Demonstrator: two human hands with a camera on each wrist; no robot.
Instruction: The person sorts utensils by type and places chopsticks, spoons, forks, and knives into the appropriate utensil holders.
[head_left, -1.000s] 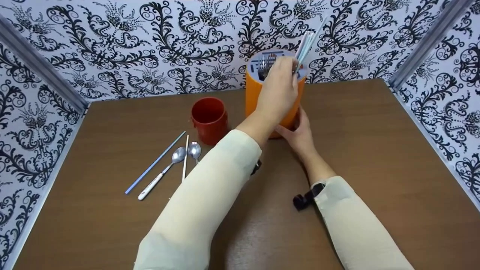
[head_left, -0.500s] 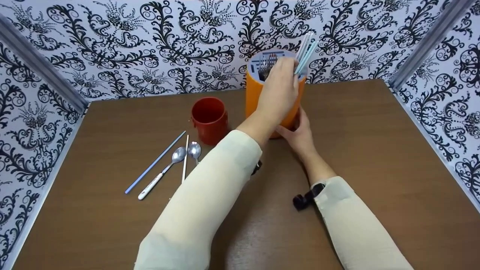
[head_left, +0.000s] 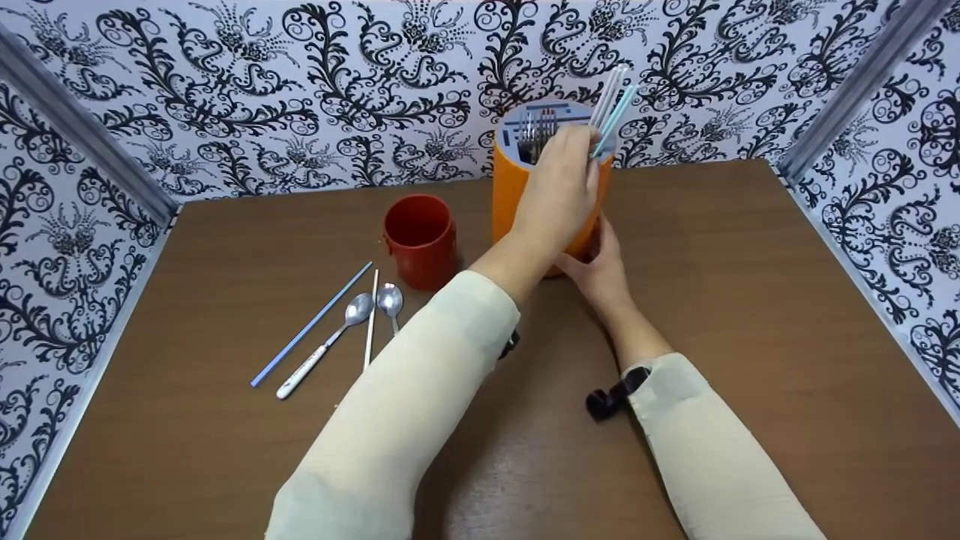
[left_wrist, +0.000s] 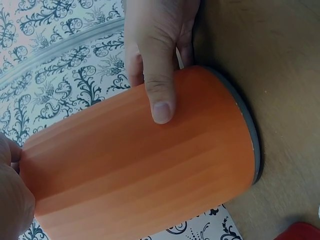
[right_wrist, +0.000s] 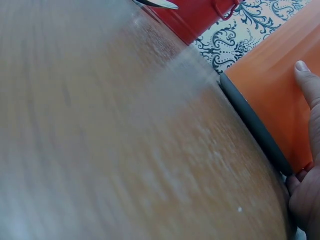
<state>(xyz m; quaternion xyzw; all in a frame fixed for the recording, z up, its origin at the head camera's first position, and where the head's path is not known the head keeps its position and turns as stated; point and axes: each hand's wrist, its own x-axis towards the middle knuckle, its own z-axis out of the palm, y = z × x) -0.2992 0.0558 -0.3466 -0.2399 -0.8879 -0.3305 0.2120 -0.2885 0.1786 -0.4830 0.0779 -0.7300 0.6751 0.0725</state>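
Note:
An orange cutlery holder (head_left: 508, 196) with a grey slotted top (head_left: 568, 111) stands at the back of the table. My left hand (head_left: 559, 176) is at its top, fingers bent beside light-blue chopsticks (head_left: 616, 118) and pale chopsticks (head_left: 607, 94); I cannot tell whether the fingertips pinch one. Several forks (head_left: 536, 135) stick up just left of these fingers. Low on the holder, my right hand (head_left: 600, 274) grips its side. In the left wrist view, the right thumb (left_wrist: 161, 102) lies flat along the orange wall (left_wrist: 135, 165). Fingers of the left hand (left_wrist: 12, 195) touch the upper end.
A red cup (head_left: 420, 247) stands left of the holder. In front of it lie a blue chopstick (head_left: 311, 324), a spoon with a white handle (head_left: 304, 371), a white chopstick (head_left: 371, 319) and another spoon (head_left: 390, 300), partly behind the left sleeve (head_left: 420, 375). Patterned walls surround the table (head_left: 750, 300).
One second ago a light chopstick stuck up higher at my left hand; it has gone down level with the others. The left hand then shifted slightly toward me. The right hand stays put.

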